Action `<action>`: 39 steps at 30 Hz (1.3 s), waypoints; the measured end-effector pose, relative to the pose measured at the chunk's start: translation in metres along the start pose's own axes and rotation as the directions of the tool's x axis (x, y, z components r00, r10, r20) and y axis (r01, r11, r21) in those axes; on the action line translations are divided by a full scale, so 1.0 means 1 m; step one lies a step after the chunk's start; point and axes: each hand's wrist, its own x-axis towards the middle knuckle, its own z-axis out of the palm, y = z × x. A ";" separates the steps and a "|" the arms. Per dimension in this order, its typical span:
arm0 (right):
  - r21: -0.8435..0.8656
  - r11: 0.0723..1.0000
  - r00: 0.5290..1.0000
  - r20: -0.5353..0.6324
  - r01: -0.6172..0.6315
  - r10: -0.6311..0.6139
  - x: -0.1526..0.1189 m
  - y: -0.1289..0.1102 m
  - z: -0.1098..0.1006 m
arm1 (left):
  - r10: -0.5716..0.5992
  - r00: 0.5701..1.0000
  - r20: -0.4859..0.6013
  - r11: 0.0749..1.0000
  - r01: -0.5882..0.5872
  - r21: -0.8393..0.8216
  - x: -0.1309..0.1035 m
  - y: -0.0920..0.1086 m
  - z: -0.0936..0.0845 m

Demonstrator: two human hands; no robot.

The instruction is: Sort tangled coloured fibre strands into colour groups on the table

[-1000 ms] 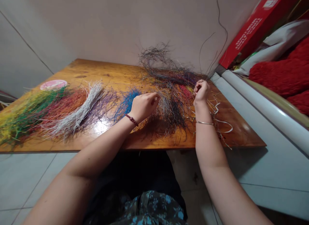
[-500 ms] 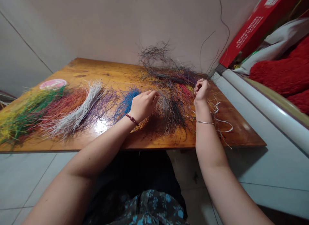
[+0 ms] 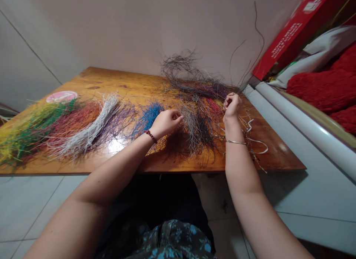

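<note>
My left hand (image 3: 167, 121) hovers over the near middle of the table, thumb and fingertips pinched together. Whatever lies in that pinch is too fine to make out. Just left of it is a bundle of blue strands (image 3: 148, 116); grey strands (image 3: 191, 125) lie to its right. Farther right, my right hand (image 3: 232, 104) is closed around thin dark strands (image 3: 241, 82) that stick up above the fist. Beside it a tangled dark heap (image 3: 194, 81) lies along the table's back edge, with pink and orange strands (image 3: 213, 105) in front.
On the wooden table (image 3: 111, 79) lie yellow and green strands (image 3: 33, 129), a white bundle (image 3: 91, 125), purple strands (image 3: 118, 120) and a pink round disc (image 3: 61, 96). At right are a red box (image 3: 292, 32), red fluffy material (image 3: 322, 90) and white string (image 3: 258, 146).
My left hand has dropped slightly toward me and turned, with thumb and forefinger now forming a ring. My right hand has hardly moved, and the dark strands above it have shifted a little.
</note>
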 end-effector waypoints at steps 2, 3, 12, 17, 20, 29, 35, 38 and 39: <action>-0.016 1.000 1.000 0.005 0.003 -0.002 0.000 0.000 0.000 | 0.028 0.997 -0.072 0.998 -0.032 -0.057 0.001 0.000 0.001; -0.025 1.000 1.000 0.007 0.003 -0.003 0.000 0.000 0.000 | 0.047 0.994 -0.099 0.995 -0.055 -0.080 0.001 -0.001 0.002; -0.039 0.999 1.000 0.009 0.010 -0.010 0.001 0.001 0.000 | 0.397 0.916 0.060 0.907 -0.381 -0.178 0.001 -0.011 0.020; -0.019 1.000 1.000 0.008 -0.002 0.002 0.001 0.002 0.000 | 0.335 0.942 -0.009 0.937 -0.335 -0.103 0.000 -0.008 0.016; -0.029 1.000 1.000 0.012 -0.005 0.005 0.001 0.001 0.000 | 0.289 0.952 -0.101 0.956 -0.283 0.074 0.000 -0.006 0.012; -0.028 1.000 1.000 0.012 -0.006 0.006 0.000 0.000 0.001 | 0.428 0.898 0.103 0.875 -0.440 0.201 -0.008 -0.003 0.021; -0.090 0.996 0.999 0.022 0.026 -0.024 0.000 0.000 0.001 | 0.445 0.893 0.072 0.884 -0.451 0.122 -0.004 -0.008 0.028; -0.099 0.995 0.999 0.022 0.027 -0.025 -0.001 -0.001 0.001 | 0.397 0.915 -0.066 0.917 -0.393 0.063 -0.001 -0.007 0.024; -0.095 0.995 1.000 0.018 0.023 -0.022 -0.001 -0.002 0.002 | 0.363 0.925 -0.111 0.932 -0.359 0.050 -0.001 -0.007 0.022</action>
